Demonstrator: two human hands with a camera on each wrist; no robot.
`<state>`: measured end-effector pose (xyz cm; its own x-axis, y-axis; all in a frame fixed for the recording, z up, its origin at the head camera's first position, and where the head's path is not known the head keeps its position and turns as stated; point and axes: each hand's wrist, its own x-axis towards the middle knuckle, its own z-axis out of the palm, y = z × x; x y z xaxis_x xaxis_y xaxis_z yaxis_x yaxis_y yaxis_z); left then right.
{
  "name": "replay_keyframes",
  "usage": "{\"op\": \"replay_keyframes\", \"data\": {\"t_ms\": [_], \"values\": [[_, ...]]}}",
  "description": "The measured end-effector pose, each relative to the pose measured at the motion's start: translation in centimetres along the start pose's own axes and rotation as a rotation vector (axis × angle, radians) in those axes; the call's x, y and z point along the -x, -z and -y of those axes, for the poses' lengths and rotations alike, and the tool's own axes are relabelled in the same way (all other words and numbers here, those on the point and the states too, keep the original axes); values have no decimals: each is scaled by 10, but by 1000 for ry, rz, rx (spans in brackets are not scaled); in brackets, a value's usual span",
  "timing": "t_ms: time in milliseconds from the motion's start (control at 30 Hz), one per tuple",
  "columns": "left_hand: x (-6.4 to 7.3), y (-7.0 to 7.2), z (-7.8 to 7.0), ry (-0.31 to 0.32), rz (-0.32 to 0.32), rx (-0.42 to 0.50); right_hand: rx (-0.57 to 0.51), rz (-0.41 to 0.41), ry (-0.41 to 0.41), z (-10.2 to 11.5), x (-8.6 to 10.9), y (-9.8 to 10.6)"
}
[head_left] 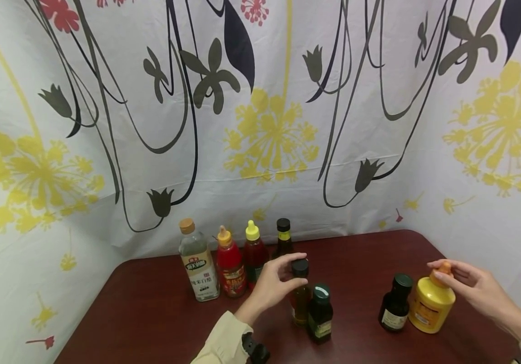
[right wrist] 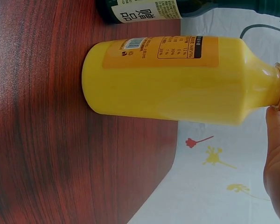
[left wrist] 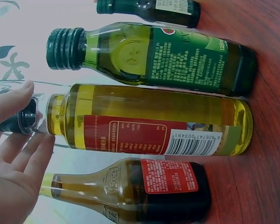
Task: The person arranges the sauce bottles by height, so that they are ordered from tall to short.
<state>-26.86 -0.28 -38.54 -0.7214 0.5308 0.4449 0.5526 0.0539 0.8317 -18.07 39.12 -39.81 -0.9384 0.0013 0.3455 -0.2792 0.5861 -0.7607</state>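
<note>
My left hand (head_left: 275, 280) is at the black cap (head_left: 300, 268) of a slim oil bottle (left wrist: 149, 121) filled with yellow oil, thumb on one side and fingers on the other. The bottle has a red label and stands upright on the table. Right beside it is a green olive oil bottle (head_left: 321, 316) with a dark green cap. On the right, my right hand (head_left: 478, 288) pinches the orange cap (head_left: 444, 270) of a yellow squeeze bottle (head_left: 432, 306), which stands on the table. Close by its left side is a small dark bottle (head_left: 394, 306) with a green cap.
Along the back left stand a clear vinegar bottle (head_left: 199, 268), a red sauce bottle (head_left: 231, 265), another red bottle with a yellow nozzle (head_left: 254, 253) and a dark sauce bottle (head_left: 283, 237). A patterned cloth (head_left: 269, 202) hangs behind the dark red table (head_left: 151, 313).
</note>
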Motion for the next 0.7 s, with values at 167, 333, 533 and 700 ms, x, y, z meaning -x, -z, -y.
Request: {"op": "replay_keyframes", "data": {"t_ms": [167, 333, 533, 700], "values": [[1, 4, -23, -19, -20, -1, 0, 1, -11, -1, 0, 1], [-3, 10, -40, -29, -47, 7, -4, 12, -11, 0, 0, 1], [-7, 13, -45, -31, -55, 5, -2, 11, -13, 0, 0, 1], [-12, 12, -47, -30, -61, -6, 5, 12, -25, 0, 0, 1]]}}
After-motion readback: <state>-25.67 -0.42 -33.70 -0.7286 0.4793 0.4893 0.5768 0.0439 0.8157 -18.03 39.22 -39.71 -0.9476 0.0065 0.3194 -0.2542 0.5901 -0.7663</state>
